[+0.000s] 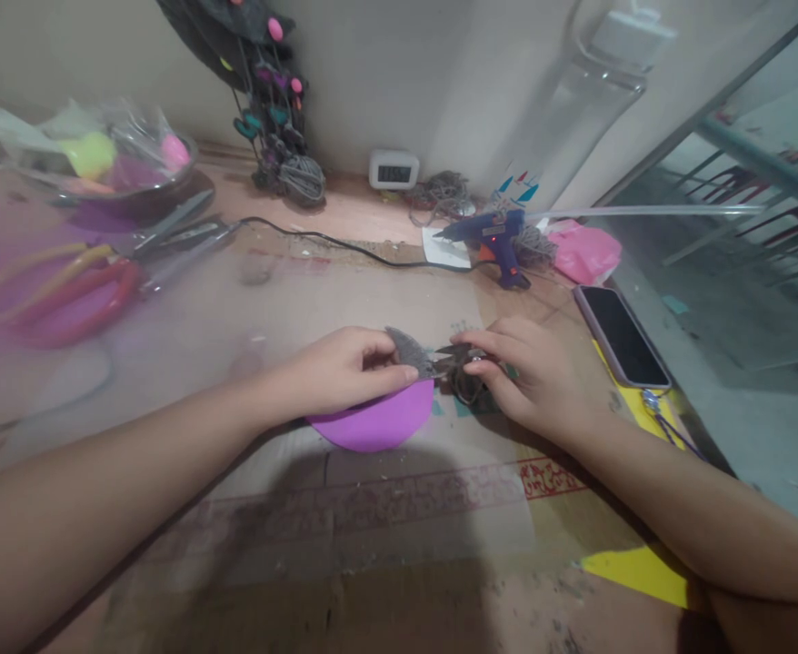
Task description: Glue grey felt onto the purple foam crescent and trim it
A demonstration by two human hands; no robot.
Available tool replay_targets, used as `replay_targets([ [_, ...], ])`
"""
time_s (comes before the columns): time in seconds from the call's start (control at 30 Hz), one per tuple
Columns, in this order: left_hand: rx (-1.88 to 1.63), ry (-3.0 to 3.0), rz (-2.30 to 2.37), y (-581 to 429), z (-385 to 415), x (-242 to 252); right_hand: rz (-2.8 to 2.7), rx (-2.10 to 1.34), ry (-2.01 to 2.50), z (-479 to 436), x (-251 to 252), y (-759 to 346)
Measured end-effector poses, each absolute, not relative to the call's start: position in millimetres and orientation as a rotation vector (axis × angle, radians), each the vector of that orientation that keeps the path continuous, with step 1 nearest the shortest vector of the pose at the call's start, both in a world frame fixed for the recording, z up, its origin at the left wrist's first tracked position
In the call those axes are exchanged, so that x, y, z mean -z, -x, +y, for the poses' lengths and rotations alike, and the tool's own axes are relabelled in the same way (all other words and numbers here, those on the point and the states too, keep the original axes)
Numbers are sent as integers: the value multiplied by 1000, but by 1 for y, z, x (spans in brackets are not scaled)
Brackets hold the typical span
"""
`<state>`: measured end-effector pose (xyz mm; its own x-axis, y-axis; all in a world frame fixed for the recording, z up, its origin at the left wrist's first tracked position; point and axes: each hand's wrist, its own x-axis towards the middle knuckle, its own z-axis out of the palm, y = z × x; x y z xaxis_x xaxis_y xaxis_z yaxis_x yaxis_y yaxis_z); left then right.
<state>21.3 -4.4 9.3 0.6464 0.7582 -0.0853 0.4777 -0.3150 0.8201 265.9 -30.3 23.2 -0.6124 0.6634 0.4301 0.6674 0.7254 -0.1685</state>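
My left hand (364, 371) pinches a grey felt-like piece (407, 352) between thumb and fingers, its pointed end sticking up. Just below these fingers shows a flat purple piece with a rounded edge (380, 425); whether it is gripped too or lies under the hand, I cannot tell. My right hand (508, 368) is closed on small dark scissors (448, 361), whose blades point left and meet the grey piece's right edge. Dark loops, perhaps handles or yarn, hang beneath the right fingers and are partly hidden.
At the left lie large red-and-yellow-handled scissors (92, 291), blurred, near a bowl (140, 193) of bagged items. A blue glue gun (498, 238) with a black cord stands behind my hands. A phone (623, 336) lies right, a clear bottle (593, 100) behind, beside a small clock (394, 170).
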Motion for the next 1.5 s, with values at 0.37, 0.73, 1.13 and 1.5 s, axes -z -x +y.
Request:
replay_targets([
  [0.37,-433,-1844,928,-21,-4,-11,-2483,28,1043,-30,-23,-266],
  [0.73,-357,-1964,940,-21,-5,-9,-2489,9,1042,-29,-21,-265],
  [1.13,-344,-1967,898,-21,-6,-9,-2494,-37,996,-27,-15,-263],
  [1.5,-366,-1973,921,-20,-5,-7,-2393,-157,1026,-27,-20,-266],
])
